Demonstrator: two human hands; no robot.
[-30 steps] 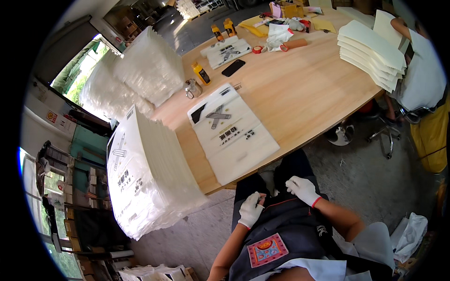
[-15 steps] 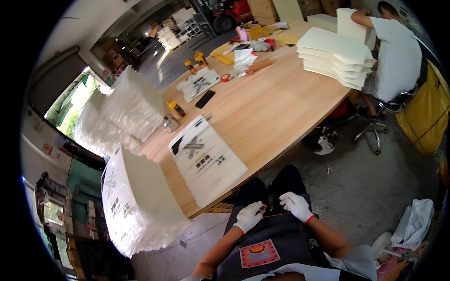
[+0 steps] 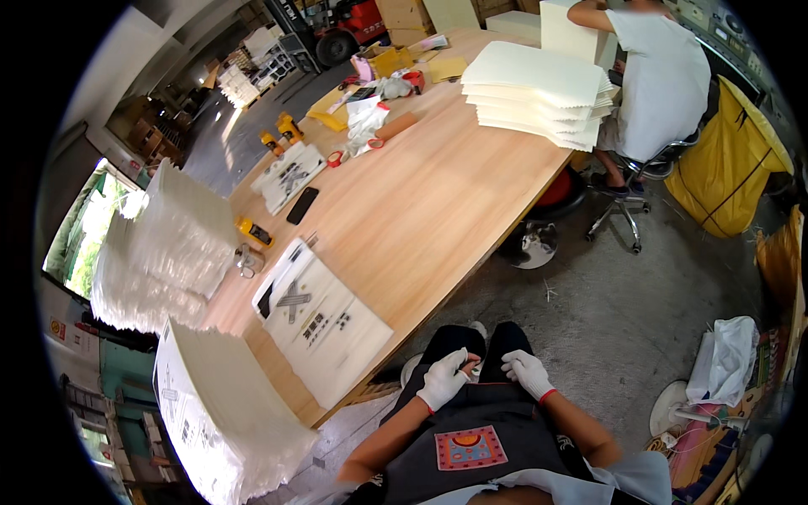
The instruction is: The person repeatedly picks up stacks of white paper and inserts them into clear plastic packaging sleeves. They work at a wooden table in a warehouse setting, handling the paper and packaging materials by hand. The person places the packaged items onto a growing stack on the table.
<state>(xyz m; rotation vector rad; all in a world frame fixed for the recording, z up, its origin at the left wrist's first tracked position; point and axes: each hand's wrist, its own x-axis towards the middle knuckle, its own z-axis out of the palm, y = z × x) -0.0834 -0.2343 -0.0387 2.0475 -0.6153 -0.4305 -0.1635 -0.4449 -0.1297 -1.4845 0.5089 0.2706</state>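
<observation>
My left hand [image 3: 443, 379] and right hand [image 3: 528, 371], in white knit gloves, rest loosely curled on my dark apron [image 3: 471, 421], empty. Beyond lies a flat printed white bag [image 3: 324, 324] on the smooth wooden table [image 3: 438, 202]; its print is unclear.

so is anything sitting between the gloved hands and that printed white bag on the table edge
Nothing visible does. The left hand and right hand rest together over the lap, apart from the printed white bag, which lies flat on the wooden table. Only the table edge and open floor lie between.
</observation>
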